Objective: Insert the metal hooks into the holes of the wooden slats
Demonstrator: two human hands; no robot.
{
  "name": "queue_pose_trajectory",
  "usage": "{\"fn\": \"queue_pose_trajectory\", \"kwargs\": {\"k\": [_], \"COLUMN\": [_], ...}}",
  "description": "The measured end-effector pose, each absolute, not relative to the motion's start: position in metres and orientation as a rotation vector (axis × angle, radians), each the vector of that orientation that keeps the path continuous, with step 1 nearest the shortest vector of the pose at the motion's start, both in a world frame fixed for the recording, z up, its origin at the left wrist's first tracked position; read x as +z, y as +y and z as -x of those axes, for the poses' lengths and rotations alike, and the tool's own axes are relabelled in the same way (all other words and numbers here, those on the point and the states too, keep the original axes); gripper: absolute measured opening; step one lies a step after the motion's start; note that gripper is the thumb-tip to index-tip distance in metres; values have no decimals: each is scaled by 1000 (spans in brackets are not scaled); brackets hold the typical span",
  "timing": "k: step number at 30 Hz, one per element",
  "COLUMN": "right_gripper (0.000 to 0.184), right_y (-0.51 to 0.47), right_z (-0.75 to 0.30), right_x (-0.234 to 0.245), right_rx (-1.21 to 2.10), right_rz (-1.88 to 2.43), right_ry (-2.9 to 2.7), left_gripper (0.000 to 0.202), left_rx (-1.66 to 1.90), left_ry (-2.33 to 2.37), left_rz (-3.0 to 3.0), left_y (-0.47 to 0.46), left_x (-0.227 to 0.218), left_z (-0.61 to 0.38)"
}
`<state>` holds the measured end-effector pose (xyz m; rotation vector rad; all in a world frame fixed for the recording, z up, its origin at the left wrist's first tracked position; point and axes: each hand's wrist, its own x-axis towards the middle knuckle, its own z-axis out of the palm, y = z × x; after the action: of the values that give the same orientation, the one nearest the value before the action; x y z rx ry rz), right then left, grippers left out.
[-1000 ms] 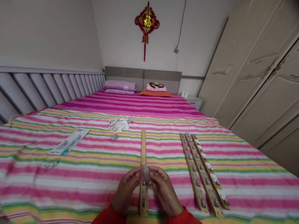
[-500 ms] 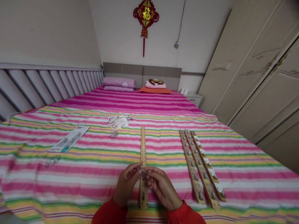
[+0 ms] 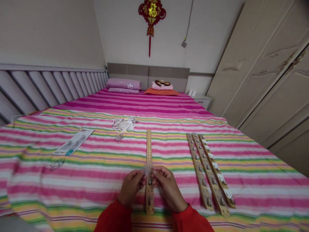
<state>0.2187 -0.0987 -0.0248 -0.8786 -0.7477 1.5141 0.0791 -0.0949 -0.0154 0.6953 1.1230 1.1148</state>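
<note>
The left hand [image 3: 130, 188] pinches a clear piece [image 3: 146, 170] above a slim, perforated strip [image 3: 149, 145]. Whether the right hand [image 3: 168, 187] does is unclear.

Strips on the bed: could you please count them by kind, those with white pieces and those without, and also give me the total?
Strip with white pieces: 1
Strips without white pieces: 3
Total: 4
</note>
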Motion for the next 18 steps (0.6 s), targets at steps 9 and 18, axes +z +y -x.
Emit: {"fn": "queue_pose_trajectory", "kwargs": {"k": [9,18], "right_gripper": [27,32], "right_y": [-77,-56], "right_z": [-218,-222], "right_x": [-28,-41], "right_rx": [1430,1426], "right_rz": [942,975], "right_ry": [-750,-776], "left_gripper": [35,31], "left_rx": [1084,1056], "left_ry": [1190,1211], "left_rz": [-942,-947], "left_y": [-86,-71], "left_x": [-15,-26], "left_z": [-82,-81]}}
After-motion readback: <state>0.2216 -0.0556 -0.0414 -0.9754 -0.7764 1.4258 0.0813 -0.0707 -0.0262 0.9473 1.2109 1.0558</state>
